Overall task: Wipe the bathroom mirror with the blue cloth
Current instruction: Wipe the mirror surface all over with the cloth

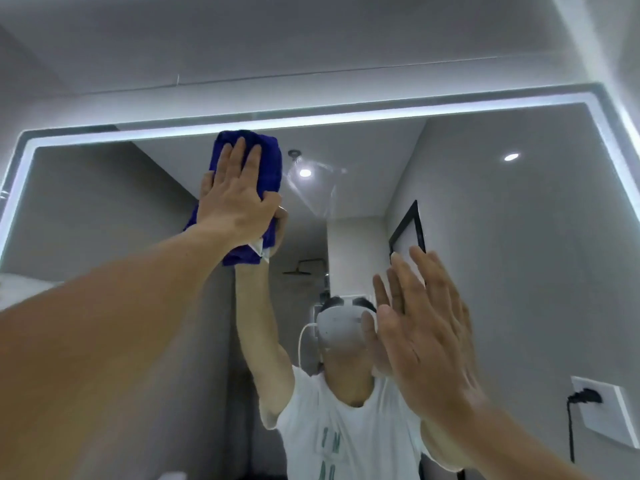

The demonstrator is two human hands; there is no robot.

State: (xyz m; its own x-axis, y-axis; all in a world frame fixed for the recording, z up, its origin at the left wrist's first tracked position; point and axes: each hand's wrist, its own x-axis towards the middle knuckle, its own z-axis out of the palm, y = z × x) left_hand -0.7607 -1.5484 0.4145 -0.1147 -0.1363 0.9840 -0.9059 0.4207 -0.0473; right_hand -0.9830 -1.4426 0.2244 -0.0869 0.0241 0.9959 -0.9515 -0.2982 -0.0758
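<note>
Left forearm rises to the left hand (239, 199), whose straight fingers press the blue cloth (268, 157) just below the mirror (519, 254) top edge; right hand (422, 327), flat and empty, apparently touches the mirror's centre.

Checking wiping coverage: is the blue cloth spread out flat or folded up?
Folded: the blue cloth forms a thick wad under the left hand, pressed against the mirror.

Folded blue cloth (265, 161) on the rectangular light-edged wall mirror (485, 237), just below its top edge, left of centre. Left hand (239, 199) lies flat over the cloth. Right hand (426, 327) lower, to the right.
</note>
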